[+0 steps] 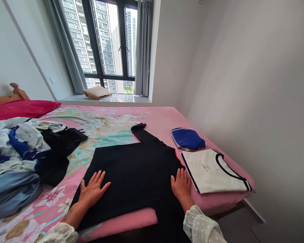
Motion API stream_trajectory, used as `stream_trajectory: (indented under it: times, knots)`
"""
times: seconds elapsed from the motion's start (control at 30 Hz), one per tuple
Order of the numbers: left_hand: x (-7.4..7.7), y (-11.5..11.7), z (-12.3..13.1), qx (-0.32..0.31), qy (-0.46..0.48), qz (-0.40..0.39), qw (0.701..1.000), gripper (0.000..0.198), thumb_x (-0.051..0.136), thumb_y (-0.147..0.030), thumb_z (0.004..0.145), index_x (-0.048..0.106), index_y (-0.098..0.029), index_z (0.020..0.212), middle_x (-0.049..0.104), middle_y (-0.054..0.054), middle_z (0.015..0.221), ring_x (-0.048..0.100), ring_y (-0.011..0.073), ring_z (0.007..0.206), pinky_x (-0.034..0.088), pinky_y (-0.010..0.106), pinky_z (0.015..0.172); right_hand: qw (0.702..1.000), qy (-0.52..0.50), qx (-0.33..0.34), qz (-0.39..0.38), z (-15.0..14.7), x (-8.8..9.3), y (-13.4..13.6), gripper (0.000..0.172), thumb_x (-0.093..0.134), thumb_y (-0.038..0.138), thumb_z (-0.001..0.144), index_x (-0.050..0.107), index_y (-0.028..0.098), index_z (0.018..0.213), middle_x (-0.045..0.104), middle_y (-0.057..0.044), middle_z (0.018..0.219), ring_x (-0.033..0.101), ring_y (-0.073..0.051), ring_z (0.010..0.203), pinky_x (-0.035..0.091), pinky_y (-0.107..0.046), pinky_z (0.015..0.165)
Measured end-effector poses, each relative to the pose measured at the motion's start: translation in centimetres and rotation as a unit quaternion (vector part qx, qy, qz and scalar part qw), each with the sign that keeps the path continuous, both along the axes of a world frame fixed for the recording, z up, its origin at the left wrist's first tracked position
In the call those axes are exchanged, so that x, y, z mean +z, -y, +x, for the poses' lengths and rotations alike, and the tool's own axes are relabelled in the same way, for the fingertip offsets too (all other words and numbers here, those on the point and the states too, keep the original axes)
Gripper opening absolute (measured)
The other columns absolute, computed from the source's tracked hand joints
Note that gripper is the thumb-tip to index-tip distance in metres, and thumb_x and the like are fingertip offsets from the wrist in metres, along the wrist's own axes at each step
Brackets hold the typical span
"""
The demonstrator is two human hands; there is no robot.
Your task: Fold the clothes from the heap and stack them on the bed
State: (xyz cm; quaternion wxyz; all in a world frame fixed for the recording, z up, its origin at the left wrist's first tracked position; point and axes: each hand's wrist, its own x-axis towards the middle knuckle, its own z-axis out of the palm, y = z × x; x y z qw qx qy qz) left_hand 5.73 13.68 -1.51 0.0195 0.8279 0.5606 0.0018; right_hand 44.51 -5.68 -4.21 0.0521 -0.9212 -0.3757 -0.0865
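Note:
A black long-sleeved top (134, 165) lies spread out on the bed, its hem to the left and its red-edged neckline to the right. One sleeve reaches away toward the window side; the other comes down toward me past the bed's edge. Flat on the top near its hem rests my left hand (92, 190), fingers spread. My right hand (181, 185) lies palm down by the neckline, fingers stretched out and thumb apart. Just right of that hand is a folded white T-shirt (205, 172) with black trim.
Beyond the white T-shirt sits a folded blue garment (187, 138). A heap of loose clothes (27, 145) covers the bed's left side, with a red pillow (22, 110) behind it. The pink flowered bedsheet (159, 116) runs to the window ledge, where a beige folded item (97, 92) lies.

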Motion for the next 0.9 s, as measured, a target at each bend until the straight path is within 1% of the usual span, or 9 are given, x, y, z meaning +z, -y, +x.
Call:
stream_trajectory:
  times: [0.07,0.17,0.27,0.37,0.47,0.57,0.7,0.8,0.9]
  knots:
    - [0.6,0.3,-4.2,0.068,-0.023,-0.015,0.997,0.067,0.031,-0.054,0.087,0.023,-0.022,0.146,0.02,0.006,0.154,0.013,0.0267,0.142,0.002,0.06,0.11,1.0,-0.006,-0.016,-0.006,-0.7,0.9,-0.2,0.062,0.03,0.04,0.092,0.031,0.004,0.142,0.026,-0.018,0.149,0.017,-0.03,0.139,0.012,-0.049,0.111]
    - [2.3,2.7,-4.8,0.147,-0.031,-0.007,0.989,0.065,0.029,-0.05,0.088,0.028,-0.017,0.144,0.018,0.011,0.154,0.013,0.0298,0.142,0.012,0.061,0.108,1.0,-0.026,-0.003,0.001,-3.3,2.7,-1.2,0.063,0.03,0.042,0.092,0.027,0.006,0.144,0.019,-0.016,0.152,0.01,-0.032,0.141,0.011,-0.057,0.108]
    - [3.7,6.0,-1.3,0.07,-0.009,0.048,0.996,0.059,0.028,-0.047,0.09,0.028,-0.023,0.144,0.013,0.005,0.156,0.008,0.0245,0.143,0.005,0.059,0.11,0.991,-0.079,0.105,0.002,-7.2,3.6,-1.7,0.063,0.028,0.048,0.092,0.023,0.017,0.146,0.013,-0.01,0.154,0.006,-0.028,0.142,0.01,-0.056,0.109]
    - [3.2,9.1,-0.4,-0.021,0.005,0.035,0.999,0.061,0.033,-0.052,0.088,0.03,-0.027,0.143,0.019,0.003,0.154,0.012,0.0235,0.143,-0.005,0.057,0.11,0.976,-0.123,0.18,-0.029,-9.0,2.4,0.5,0.066,0.029,0.057,0.089,0.024,0.024,0.146,0.014,-0.008,0.154,0.008,-0.026,0.142,0.006,-0.054,0.11]
    - [1.4,11.0,-3.7,0.016,0.0,0.017,1.0,0.065,0.038,-0.052,0.085,0.03,-0.025,0.143,0.022,0.004,0.153,0.015,0.0251,0.142,-0.003,0.057,0.111,0.983,-0.097,0.149,-0.044,-7.6,0.6,4.9,0.072,0.03,0.061,0.087,0.021,0.022,0.147,0.012,-0.008,0.155,0.007,-0.025,0.142,0.001,-0.051,0.111]
    - [0.7,11.9,-6.5,0.065,-0.009,0.025,0.998,0.057,0.038,-0.041,0.087,0.033,-0.027,0.142,0.023,0.005,0.153,0.016,0.0259,0.142,-0.002,0.062,0.108,0.988,-0.094,0.101,-0.073,-5.9,1.0,8.4,0.069,0.031,0.056,0.088,0.02,0.021,0.147,0.01,-0.007,0.155,0.008,-0.025,0.142,0.007,-0.054,0.111]
    - [2.1,12.8,-3.7,-0.008,0.023,0.054,0.998,0.057,0.043,-0.022,0.08,0.043,-0.029,0.136,0.026,0.004,0.152,0.018,0.0253,0.141,-0.007,0.061,0.108,0.98,-0.135,0.129,-0.065,-8.1,4.3,8.5,0.064,0.031,0.05,0.089,0.03,0.017,0.144,0.02,-0.009,0.153,0.014,-0.026,0.141,0.015,-0.056,0.109]
    - [2.4,14.0,-0.3,-0.092,0.072,0.028,0.993,0.06,0.043,-0.021,0.078,0.042,-0.031,0.137,0.032,0.001,0.15,0.025,0.0231,0.139,0.004,0.058,0.111,0.955,-0.156,0.252,-0.011,-11.2,5.0,7.8,0.062,0.04,0.047,0.086,0.031,0.024,0.143,0.022,-0.004,0.153,0.014,-0.024,0.141,0.018,-0.051,0.11]
    - [1.2,15.0,-0.3,-0.1,0.08,0.01,0.992,0.06,0.039,-0.014,0.077,0.045,-0.03,0.135,0.04,0.0,0.146,0.032,0.0205,0.136,0.016,0.054,0.111,0.934,-0.151,0.323,-0.007,-12.3,3.3,8.4,0.059,0.049,0.023,0.078,0.041,0.027,0.137,0.031,-0.001,0.149,0.021,-0.023,0.139,0.015,-0.046,0.112]
